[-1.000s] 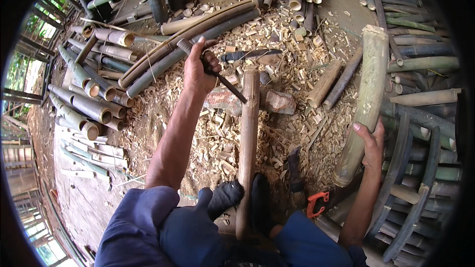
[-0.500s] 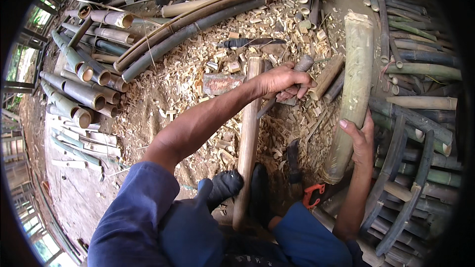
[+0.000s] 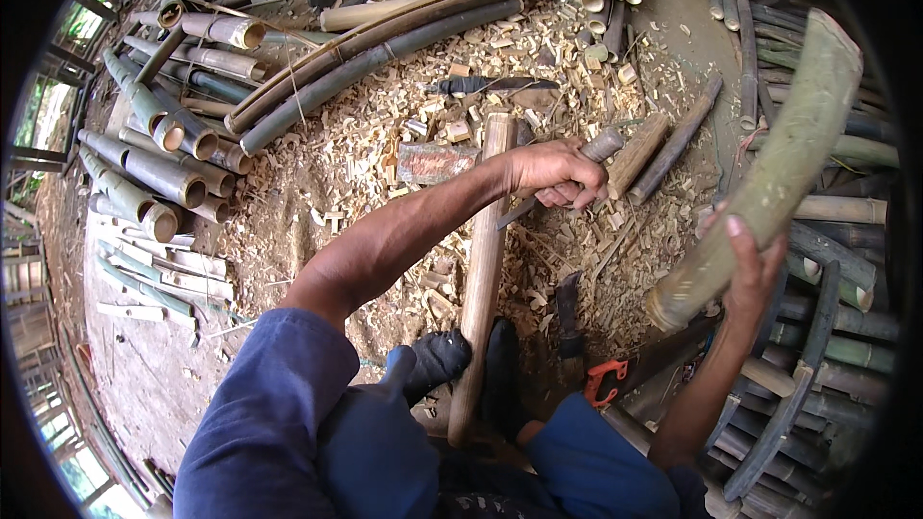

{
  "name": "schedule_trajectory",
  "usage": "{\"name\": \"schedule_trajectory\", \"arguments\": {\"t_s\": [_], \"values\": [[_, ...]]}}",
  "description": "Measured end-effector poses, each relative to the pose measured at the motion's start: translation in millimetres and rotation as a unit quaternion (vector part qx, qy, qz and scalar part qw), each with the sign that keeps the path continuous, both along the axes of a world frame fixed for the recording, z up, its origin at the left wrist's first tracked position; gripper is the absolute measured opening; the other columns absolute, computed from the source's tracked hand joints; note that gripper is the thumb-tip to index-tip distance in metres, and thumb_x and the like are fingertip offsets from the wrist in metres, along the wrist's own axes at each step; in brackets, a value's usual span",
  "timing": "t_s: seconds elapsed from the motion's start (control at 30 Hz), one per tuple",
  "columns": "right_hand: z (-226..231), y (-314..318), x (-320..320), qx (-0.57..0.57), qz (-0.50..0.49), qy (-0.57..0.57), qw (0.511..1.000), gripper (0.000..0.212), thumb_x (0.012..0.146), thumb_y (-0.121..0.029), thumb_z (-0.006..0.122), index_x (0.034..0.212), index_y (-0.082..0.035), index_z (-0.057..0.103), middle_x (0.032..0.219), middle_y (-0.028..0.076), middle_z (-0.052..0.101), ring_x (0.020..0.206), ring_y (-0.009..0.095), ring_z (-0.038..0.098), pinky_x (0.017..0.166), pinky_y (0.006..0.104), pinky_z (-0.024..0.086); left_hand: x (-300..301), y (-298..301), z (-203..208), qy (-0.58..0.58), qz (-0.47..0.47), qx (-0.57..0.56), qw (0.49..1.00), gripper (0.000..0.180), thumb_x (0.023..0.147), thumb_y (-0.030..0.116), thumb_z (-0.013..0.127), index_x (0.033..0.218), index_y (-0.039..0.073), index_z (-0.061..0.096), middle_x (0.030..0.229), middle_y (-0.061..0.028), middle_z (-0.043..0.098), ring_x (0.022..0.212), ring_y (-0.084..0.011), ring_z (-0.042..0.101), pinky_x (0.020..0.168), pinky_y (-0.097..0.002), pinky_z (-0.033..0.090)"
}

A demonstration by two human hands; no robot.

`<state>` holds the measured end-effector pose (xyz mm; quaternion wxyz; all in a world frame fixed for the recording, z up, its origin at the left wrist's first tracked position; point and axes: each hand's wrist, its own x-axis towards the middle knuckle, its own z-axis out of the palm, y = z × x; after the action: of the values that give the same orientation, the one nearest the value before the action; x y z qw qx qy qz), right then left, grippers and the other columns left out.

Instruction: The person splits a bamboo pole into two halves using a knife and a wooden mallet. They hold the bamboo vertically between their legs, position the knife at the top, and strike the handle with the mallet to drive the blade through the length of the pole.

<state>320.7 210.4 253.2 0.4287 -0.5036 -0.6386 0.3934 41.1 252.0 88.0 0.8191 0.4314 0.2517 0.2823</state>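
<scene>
My left hand (image 3: 556, 173) is closed around a tool with a round handle (image 3: 604, 144); its narrow metal blade slants down to the left beside a smooth pole. My right hand (image 3: 755, 259) grips a thick pale-green bamboo length (image 3: 774, 168) near its lower end, with the fingers partly hidden behind it. The bamboo tilts up to the right, above the stacked pieces. The pole (image 3: 486, 259) runs between my feet and passes under my left wrist. Past my left hand lie a split wooden piece (image 3: 639, 156) and a dark stick (image 3: 681, 139).
Near my right knee lies an orange-handled saw (image 3: 606, 383), with a dark-bladed knife (image 3: 569, 312) just left of it. Farther off are another dark knife (image 3: 490, 85) and a reddish block (image 3: 436, 163) among wood chips. Bamboo stacks (image 3: 187, 183) lie left and right.
My right hand has moved right with the bamboo length, raising it and tilting its top to the right. The dark stick shows more fully. My left hand has barely moved.
</scene>
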Motion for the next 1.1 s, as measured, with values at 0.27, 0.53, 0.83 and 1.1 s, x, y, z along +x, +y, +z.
{"name": "schedule_trajectory", "arguments": {"t_s": [0.27,0.53,0.83,1.1], "values": [[15,2,-7,0.034,0.100,-0.353,0.930,0.092,0.065,-0.017,0.088,0.145,0.002,0.048,0.128,0.019,0.066,0.117,0.026,0.064,0.102,0.0382,0.049,-9,-4,-6,-0.019,0.000,-0.009,1.000,0.016,0.086,0.018,0.067,0.086,0.003,0.065,0.058,-0.0024,0.057,0.039,-0.0056,0.040,0.034,-0.0247,0.031],[13,-18,4,-0.005,0.013,-0.106,0.994,0.083,0.078,-0.018,0.079,0.149,0.002,0.041,0.129,0.012,0.059,0.115,0.020,0.058,0.104,0.0349,0.044,72,38,-48,0.351,0.118,0.024,0.928,0.025,0.096,0.030,0.073,0.089,0.005,0.073,0.078,-0.0023,0.068,0.046,-0.0071,0.045,0.041,-0.0260,0.038],[-1,-47,46,0.011,-0.043,-0.131,0.990,0.079,0.078,-0.016,0.077,0.147,0.002,0.043,0.120,0.013,0.061,0.104,0.021,0.062,0.095,0.0351,0.050,36,-72,67,0.190,-0.017,0.291,0.938,0.014,0.085,0.012,0.075,0.087,-0.001,0.069,0.086,-0.0124,0.071,0.074,-0.0223,0.064,0.066,-0.0372,0.056],[-16,-50,36,-0.019,-0.035,-0.155,0.987,0.083,0.079,-0.014,0.078,0.151,0.002,0.040,0.128,0.014,0.060,0.109,0.022,0.061,0.097,0.0350,0.049,-131,-38,1,-0.126,0.610,-0.111,0.774,0.030,0.093,0.034,0.076,0.097,0.006,0.067,0.062,0.0062,0.044,0.056,-0.0083,0.044,0.050,-0.0249,0.036]]}}
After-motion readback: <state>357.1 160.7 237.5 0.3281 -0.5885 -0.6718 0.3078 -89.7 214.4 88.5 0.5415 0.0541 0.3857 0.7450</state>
